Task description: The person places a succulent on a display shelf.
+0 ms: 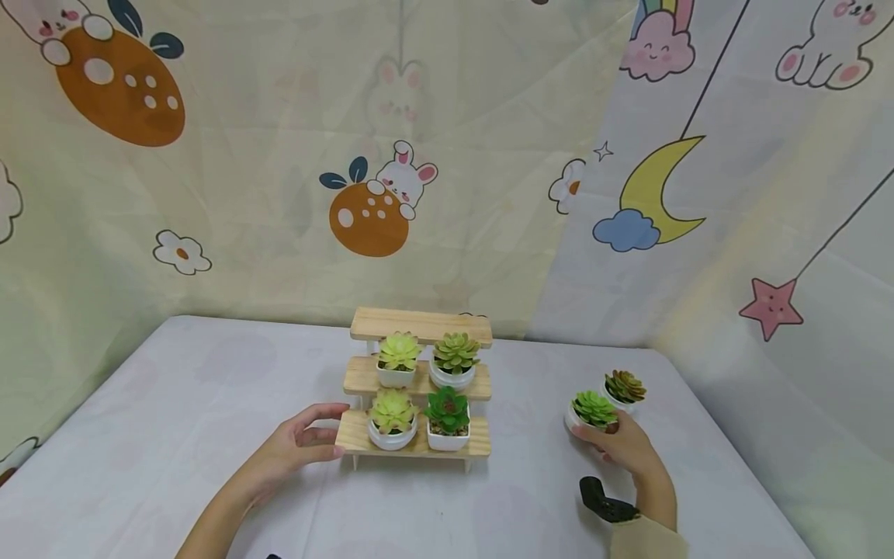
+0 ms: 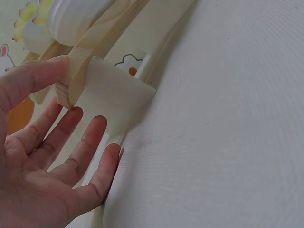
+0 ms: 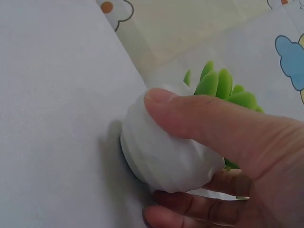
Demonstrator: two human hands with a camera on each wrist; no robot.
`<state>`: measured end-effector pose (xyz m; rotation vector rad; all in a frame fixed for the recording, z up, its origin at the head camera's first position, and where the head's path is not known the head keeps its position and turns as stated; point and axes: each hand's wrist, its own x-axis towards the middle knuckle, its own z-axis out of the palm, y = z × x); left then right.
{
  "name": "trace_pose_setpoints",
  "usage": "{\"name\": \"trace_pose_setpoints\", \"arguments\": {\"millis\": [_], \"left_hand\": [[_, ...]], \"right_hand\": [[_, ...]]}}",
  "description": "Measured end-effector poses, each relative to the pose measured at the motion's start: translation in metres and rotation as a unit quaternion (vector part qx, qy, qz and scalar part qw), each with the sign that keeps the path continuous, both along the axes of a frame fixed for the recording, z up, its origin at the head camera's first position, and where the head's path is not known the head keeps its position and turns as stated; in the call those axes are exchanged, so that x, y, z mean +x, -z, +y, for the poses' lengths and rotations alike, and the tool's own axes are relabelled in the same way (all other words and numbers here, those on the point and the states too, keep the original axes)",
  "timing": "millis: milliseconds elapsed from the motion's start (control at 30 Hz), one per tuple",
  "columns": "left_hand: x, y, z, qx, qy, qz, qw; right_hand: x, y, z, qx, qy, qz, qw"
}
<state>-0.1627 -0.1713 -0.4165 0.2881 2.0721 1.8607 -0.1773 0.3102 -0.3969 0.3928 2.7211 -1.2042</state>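
My right hand (image 1: 621,446) grips a bright green succulent (image 1: 594,407) by its white round pot (image 3: 166,147), thumb on the near side and fingers curled beneath and behind. Just beyond it stands a brownish-green potted succulent (image 1: 625,387). At the left end of a three-step wooden plant stand (image 1: 419,322), my left hand (image 1: 296,446) pinches the lowest board (image 2: 78,71), thumb at its top edge and a fingertip under it; the other fingers spread below. Two potted succulents sit on the lowest step, one yellow-green (image 1: 393,411) and one dark green (image 1: 448,411).
The middle step bears a yellow-green succulent (image 1: 399,352) and a green one (image 1: 455,353), both in white pots. A white cloth covers the table (image 1: 230,388). Behind and to the sides hangs a printed curtain (image 1: 475,194).
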Motion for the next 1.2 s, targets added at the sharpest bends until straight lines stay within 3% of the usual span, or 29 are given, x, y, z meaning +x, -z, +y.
{"name": "trace_pose_setpoints", "arguments": {"millis": [400,733,1000,1200], "left_hand": [[-0.001,0.001,0.0,-0.001,0.0,-0.003,1.0],[0.0,0.0,0.0,-0.004,0.0,0.005,1.0],[0.0,0.0,-0.001,-0.006,-0.001,0.005,1.0],[0.0,0.0,-0.001,-0.003,0.001,0.004,1.0]], "right_hand": [[-0.002,-0.002,-0.004,0.014,0.006,0.02,0.9997],[-0.001,-0.027,-0.019,-0.011,0.01,0.034,0.9993],[-0.003,-0.045,-0.042,-0.013,-0.016,0.078,0.9967],[-0.005,-0.054,-0.056,-0.029,-0.004,0.09,0.9955]]}}
